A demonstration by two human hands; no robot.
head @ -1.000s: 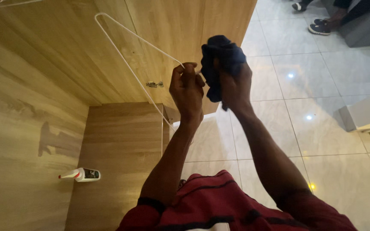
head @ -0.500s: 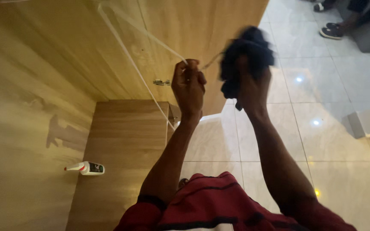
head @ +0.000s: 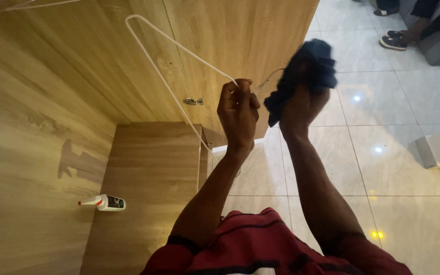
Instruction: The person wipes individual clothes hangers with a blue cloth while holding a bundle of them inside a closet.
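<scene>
Hanger (head: pixel 171 76), white wire, light, springy, thin and slippery; best held at neck near hook. Left hand (head: pixel 239 113) grip pinches neck, frame at 10 o'clock. Right hand (head: pixel 301 104) at 3 o'clock, grip clenched on soft dark cloth (head: pixel 306 69).

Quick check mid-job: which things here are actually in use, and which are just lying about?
In use:
- white wire hanger, held in the left hand
- dark blue cloth, bunched in the right hand

Lying about:
- spray bottle on the wooden shelf
- cabinet hinge
- another person's shoes on the tiled floor
</scene>
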